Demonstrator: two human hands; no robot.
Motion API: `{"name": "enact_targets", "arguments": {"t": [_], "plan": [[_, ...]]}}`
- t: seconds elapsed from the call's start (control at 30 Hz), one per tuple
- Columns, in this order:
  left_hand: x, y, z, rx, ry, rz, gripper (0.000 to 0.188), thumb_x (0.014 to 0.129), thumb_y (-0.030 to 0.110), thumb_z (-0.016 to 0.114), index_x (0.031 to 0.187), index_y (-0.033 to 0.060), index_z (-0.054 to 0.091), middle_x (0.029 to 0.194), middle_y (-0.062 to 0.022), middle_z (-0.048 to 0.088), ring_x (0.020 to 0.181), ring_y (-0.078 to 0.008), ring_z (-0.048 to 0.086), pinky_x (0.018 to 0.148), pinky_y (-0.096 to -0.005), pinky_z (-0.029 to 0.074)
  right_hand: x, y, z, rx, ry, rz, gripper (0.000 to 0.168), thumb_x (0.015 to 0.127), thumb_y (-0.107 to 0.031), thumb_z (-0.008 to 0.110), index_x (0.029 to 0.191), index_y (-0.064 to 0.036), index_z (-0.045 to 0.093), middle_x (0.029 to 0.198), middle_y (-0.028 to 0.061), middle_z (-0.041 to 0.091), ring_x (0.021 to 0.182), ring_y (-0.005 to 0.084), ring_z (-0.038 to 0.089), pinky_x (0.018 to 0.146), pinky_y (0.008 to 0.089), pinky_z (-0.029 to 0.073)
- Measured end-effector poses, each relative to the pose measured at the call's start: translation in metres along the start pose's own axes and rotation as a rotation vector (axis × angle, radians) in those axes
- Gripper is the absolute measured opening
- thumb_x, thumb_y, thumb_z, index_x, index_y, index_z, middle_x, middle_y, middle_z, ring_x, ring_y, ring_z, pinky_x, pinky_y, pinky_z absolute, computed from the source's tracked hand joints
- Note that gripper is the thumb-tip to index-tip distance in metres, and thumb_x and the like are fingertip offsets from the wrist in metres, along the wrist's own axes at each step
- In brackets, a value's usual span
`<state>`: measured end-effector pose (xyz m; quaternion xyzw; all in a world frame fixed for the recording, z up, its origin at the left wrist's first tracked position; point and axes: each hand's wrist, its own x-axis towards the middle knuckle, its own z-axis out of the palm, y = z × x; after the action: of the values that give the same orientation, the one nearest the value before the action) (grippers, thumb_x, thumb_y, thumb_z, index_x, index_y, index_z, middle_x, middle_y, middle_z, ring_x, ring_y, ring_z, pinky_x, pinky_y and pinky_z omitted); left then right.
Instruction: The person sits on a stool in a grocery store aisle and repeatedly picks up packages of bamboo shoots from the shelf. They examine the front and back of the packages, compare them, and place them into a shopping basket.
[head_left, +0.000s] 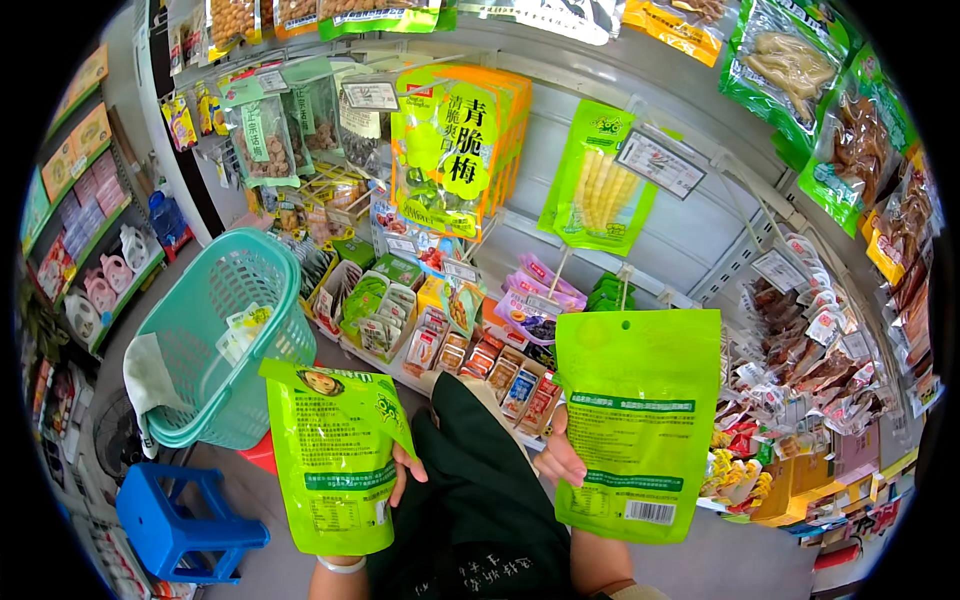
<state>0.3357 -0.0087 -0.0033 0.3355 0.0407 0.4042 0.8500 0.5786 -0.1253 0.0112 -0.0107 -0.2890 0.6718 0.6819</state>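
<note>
My left hand (406, 469) grips a bright green snack pouch (330, 457), its fingers curled round the pouch's right edge and most of the palm hidden behind it. The printed back of this pouch faces me, and its top is folded over. In my right hand (560, 454) is a second green snack pouch (637, 420), held by its left edge, upright and flat, with a hang hole near the top. Its back also shows small print and a barcode. Beyond it, a similar green pouch with pale stalks (600, 180) hangs from a shelf hook.
A teal plastic basket (289, 330) with a few packets stands at the left, a white cloth (154, 382) over its rim. Below it is a blue plastic stool (157, 517). Ahead hang green plum bags (442, 150) above boxes of small sachets (480, 360); wrapped meat snacks (817, 337) fill the right.
</note>
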Motion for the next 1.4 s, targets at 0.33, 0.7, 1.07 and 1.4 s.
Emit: {"name": "enact_targets", "arguments": {"t": [0.33, 0.7, 1.07, 1.4], "plan": [[0.004, 0.014, -0.024, 0.152, -0.025, 0.059, 0.063, 0.083, 0.054, 0.041, 0.096, -0.0072, 0.047, 0.071, -0.0133, 0.049, 0.038, -0.0143, 0.038, 0.054, -0.0327, 0.044, 0.007, 0.026, -0.004, -0.653, 0.852, -0.152, 0.025, 0.093, -0.024, 0.045, 0.099, -0.003, 0.057, 0.091, 0.0018, 0.062, 0.075, 0.0069, 0.057, 0.069, 0.0212, 0.044], [-0.012, 0.011, -0.021, 0.414, 0.156, 0.185, 0.044, 0.087, 0.043, 0.044, 0.096, 0.0011, 0.051, 0.076, -0.0057, 0.048, 0.058, -0.0122, 0.044, 0.058, -0.0294, 0.041, 0.010, 0.031, -0.004, -0.972, 0.853, -0.252, 0.026, 0.094, -0.024, 0.043, 0.091, -0.003, 0.056, 0.081, -0.0018, 0.058, 0.069, 0.0019, 0.047, 0.063, 0.0184, 0.039], [-0.016, -0.001, -0.008, 0.564, 0.272, 0.169, 0.043, 0.090, 0.037, 0.041, 0.115, 0.0020, 0.046, 0.087, -0.0094, 0.054, 0.076, -0.0176, 0.051, 0.066, -0.0253, 0.039, 0.009, 0.047, 0.010, -1.155, 0.724, -0.154, 0.024, 0.094, -0.020, 0.042, 0.100, -0.001, 0.056, 0.080, -0.0038, 0.055, 0.071, 0.0016, 0.044, 0.063, 0.0180, 0.039], [0.012, 0.001, -0.003, 1.218, 0.504, 0.061, 0.028, 0.092, 0.018, 0.039, 0.088, -0.0034, 0.057, 0.064, -0.0110, 0.057, 0.052, -0.0239, 0.055, 0.047, -0.0362, 0.040, 0.008, 0.055, 0.004, -1.098, 0.648, -0.050, 0.028, 0.095, -0.020, 0.040, 0.112, -0.002, 0.052, 0.089, -0.0016, 0.057, 0.079, 0.0033, 0.047, 0.071, 0.0196, 0.041]]}}
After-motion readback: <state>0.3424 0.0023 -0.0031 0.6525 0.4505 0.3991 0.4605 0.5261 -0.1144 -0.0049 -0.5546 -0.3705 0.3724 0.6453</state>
